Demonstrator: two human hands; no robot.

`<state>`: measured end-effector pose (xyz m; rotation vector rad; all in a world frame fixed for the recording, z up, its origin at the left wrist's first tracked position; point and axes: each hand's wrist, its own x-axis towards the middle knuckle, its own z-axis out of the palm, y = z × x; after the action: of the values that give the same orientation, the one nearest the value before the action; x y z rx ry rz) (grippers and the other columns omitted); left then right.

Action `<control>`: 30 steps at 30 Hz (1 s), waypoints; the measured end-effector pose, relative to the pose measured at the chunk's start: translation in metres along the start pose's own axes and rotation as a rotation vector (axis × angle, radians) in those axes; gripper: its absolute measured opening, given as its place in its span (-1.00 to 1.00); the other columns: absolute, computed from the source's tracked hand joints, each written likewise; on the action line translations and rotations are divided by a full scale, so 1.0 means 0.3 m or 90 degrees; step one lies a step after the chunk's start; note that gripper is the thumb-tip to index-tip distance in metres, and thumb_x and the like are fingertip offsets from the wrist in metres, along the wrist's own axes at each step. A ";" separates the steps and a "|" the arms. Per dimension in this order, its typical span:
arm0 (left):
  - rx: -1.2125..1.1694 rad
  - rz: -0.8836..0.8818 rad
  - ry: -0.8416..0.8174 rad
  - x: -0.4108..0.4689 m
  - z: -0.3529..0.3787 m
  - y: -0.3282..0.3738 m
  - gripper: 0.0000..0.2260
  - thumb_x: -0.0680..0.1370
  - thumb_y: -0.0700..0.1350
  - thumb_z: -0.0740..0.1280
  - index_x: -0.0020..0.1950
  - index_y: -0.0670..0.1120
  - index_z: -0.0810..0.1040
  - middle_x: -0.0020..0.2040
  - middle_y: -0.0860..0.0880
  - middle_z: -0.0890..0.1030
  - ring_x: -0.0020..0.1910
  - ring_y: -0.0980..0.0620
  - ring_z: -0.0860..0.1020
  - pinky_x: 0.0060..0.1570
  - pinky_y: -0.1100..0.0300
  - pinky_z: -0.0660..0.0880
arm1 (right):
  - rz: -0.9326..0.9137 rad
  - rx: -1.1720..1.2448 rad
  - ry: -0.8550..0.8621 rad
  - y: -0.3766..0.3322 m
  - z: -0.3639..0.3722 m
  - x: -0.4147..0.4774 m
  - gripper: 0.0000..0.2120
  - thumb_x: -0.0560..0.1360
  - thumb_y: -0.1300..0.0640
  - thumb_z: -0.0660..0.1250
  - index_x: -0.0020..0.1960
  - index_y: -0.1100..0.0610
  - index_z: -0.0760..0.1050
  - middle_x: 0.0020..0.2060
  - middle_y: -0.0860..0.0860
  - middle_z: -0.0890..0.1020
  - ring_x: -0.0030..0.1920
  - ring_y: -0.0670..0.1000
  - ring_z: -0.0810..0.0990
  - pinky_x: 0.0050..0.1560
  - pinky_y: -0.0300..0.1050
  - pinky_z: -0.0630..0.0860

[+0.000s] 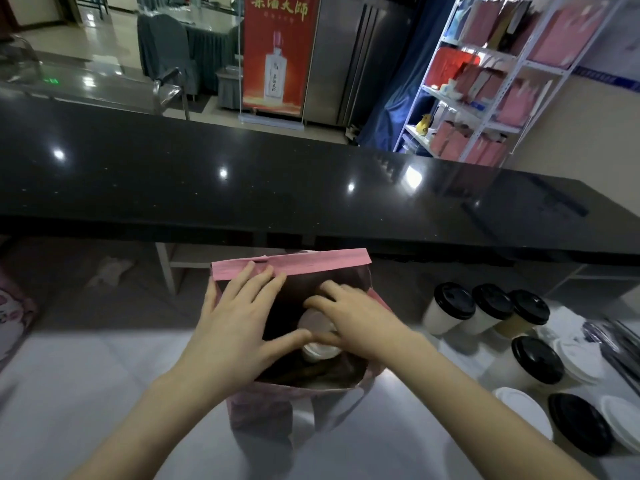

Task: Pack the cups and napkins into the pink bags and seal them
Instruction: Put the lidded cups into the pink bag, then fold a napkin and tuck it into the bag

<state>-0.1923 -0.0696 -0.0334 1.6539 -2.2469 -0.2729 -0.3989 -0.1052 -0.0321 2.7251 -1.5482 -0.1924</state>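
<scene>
A pink bag (263, 408) stands open on the white work surface, its far flap (311, 265) upright. My left hand (239, 327) lies flat across the bag's left rim, with straight fingers reaching the flap. My right hand (349, 320) reaches into the mouth from the right, fingers spread over a white-lidded cup (317, 351) inside. I cannot tell whether it grips the cup. Several paper cups with black lids (453, 306) wait to the right of the bag.
A black counter (242, 188) runs across behind the bag. More cups with black lids (535, 363) and white lids (523, 410) crowd the right edge. Dark wrapped items (613, 348) lie far right. A white shelf (491, 81) holds more pink bags.
</scene>
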 end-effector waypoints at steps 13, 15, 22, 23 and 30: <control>-0.199 0.102 0.063 -0.025 0.081 0.056 -0.53 0.44 0.22 0.37 0.33 0.18 0.44 0.57 0.05 0.10 0.53 0.13 -0.26 0.49 -0.21 -0.11 | 0.126 -0.044 0.188 0.141 -0.052 -0.271 -0.90 0.34 0.14 0.56 -0.20 0.07 0.65 0.03 -0.03 0.66 0.29 0.09 0.52 0.41 0.10 0.25; -0.226 0.098 0.112 -0.019 0.095 0.104 -0.70 0.45 0.14 0.38 0.16 0.13 0.55 0.48 0.06 0.31 0.55 0.08 -0.06 0.46 -0.24 -0.07 | 0.167 -0.061 0.232 0.167 -0.048 -0.278 -0.88 0.31 0.18 0.58 -0.22 0.08 0.65 0.02 0.00 0.67 0.26 0.11 0.55 0.37 0.13 0.32; -0.203 0.089 0.101 -0.010 0.127 0.245 -0.93 0.48 0.02 0.40 -0.18 0.07 0.57 0.28 0.10 0.50 0.52 -0.01 0.13 0.46 -0.21 -0.21 | 0.245 -0.023 0.240 0.232 -0.026 -0.346 -0.90 0.44 0.20 0.44 -0.04 0.12 0.66 0.15 0.07 0.61 0.34 0.12 0.45 0.44 0.05 0.19; -0.199 0.076 0.109 -0.013 0.123 0.258 -0.93 0.47 0.01 0.43 -0.16 0.07 0.57 0.27 0.10 0.51 0.52 -0.01 0.14 0.45 -0.24 -0.18 | 0.232 -0.013 0.252 0.239 -0.021 -0.365 -0.87 0.46 0.19 0.42 0.01 0.12 0.65 0.17 0.07 0.60 0.35 0.11 0.44 0.45 0.03 0.17; -0.114 0.038 0.217 -0.091 0.099 0.435 -0.82 0.37 -0.12 0.53 -0.08 0.01 0.62 0.16 -0.02 0.58 0.41 -0.14 0.33 0.40 -0.34 0.04 | 0.167 0.067 0.336 0.322 -0.015 -0.616 -0.78 0.40 0.19 0.47 0.05 0.18 0.64 0.09 0.09 0.62 0.20 0.14 0.55 0.30 0.09 0.40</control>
<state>-0.3118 -0.0050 -0.0198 1.4183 -1.9527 -0.1585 -0.5747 0.0031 -0.0020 2.3206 -1.7416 0.5725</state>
